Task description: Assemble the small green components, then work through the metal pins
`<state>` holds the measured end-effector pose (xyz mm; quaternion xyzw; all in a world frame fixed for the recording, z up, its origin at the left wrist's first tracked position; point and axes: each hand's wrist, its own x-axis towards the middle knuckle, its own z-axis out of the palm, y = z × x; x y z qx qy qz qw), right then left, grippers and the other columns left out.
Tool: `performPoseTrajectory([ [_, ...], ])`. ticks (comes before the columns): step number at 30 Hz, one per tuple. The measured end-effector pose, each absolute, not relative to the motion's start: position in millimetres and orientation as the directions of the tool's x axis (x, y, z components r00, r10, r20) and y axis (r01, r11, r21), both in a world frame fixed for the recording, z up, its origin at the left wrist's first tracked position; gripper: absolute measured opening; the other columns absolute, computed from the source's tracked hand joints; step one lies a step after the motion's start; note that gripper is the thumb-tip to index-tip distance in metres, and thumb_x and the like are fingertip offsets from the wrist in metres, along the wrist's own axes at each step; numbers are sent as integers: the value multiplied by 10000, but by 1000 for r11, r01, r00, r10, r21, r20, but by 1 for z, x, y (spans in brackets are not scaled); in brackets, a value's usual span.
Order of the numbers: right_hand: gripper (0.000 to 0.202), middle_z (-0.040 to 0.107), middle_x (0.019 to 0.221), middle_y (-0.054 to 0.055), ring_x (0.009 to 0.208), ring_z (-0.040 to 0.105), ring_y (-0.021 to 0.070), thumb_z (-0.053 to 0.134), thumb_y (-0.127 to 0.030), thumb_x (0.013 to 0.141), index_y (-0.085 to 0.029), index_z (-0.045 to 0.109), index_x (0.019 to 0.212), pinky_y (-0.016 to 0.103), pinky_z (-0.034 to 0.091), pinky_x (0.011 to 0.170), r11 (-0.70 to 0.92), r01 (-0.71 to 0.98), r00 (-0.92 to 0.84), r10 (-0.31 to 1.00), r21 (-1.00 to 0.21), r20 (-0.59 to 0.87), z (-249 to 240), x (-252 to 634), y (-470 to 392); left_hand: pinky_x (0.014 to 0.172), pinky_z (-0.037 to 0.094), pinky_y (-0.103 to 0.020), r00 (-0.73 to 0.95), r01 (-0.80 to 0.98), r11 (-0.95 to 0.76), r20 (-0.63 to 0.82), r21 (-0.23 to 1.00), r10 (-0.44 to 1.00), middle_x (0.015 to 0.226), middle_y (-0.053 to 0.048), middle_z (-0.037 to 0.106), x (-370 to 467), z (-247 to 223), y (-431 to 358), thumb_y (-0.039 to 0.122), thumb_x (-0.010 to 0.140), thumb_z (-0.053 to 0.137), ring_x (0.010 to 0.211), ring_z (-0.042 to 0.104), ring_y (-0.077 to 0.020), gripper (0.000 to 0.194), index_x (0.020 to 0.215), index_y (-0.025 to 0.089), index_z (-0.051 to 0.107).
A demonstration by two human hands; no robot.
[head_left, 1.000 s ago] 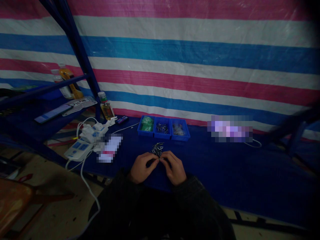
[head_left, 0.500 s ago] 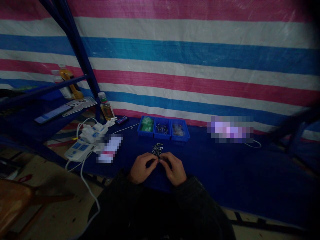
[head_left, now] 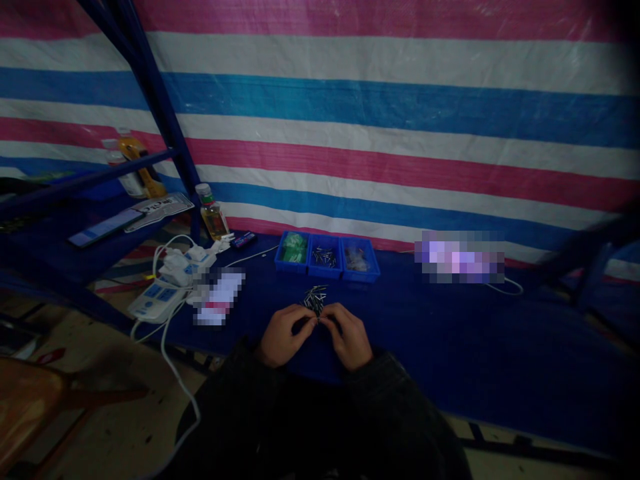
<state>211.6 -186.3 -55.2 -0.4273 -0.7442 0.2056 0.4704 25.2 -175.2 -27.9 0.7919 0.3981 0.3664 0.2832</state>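
My left hand (head_left: pixel 286 335) and my right hand (head_left: pixel 349 335) meet low over the blue table, thumbs and index fingers pinched and the fingertips almost touching. Something tiny sits between the fingertips, too small and dark to name. Just beyond them lies a loose pile of thin, dark metallic pin-like pieces (head_left: pixel 315 297). Behind the pile stand three joined blue bins: the left bin (head_left: pixel 292 268) contains green material, the middle bin (head_left: pixel 325 272) more of the thin metallic pieces, and the right bin (head_left: pixel 361 275) small clear or pale parts.
To the left lie a phone (head_left: pixel 220 300) and a white power strip (head_left: pixel 157 299) with plugs and trailing cables. A bottle (head_left: pixel 213 213) stands by the blue frame post (head_left: pixel 167 127). A blurred-out glowing object (head_left: pixel 457 257) is at the back right. Striped sheeting (head_left: pixel 375 160) hangs behind.
Both hands keep almost the same place and pinch. A thin piece that showed at the right fingertips is now barely visible. The bins and pile look unchanged.
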Motion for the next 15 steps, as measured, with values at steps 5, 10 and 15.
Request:
performPoseTrajectory([
  [5,171,657,889,49,825,643,196,467,-221,1014,-227,602,908,310,507,791,548,459,-187,829,-699,527,-57,212,-184,843,502,-297,405,417,-529,370,739,836,909,-49,736,26,-27,-177,227,967,569,864,678,-185,152,915,191,707],
  [10,204,669,864,49,802,648,197,466,-241,1017,-225,619,882,309,510,775,520,478,-159,844,-708,512,-57,213,-185,800,506,-283,401,425,-523,365,739,840,892,-49,735,25,-26,-176,240,966,572,837,679,-182,160,920,191,717],
  [15,73,679,877,35,800,655,201,543,-247,975,-228,613,981,303,506,751,496,453,-137,860,-741,492,-58,214,-188,796,498,-273,378,423,-506,361,752,852,892,-49,735,25,-28,-176,234,959,582,841,682,-179,148,910,182,712],
])
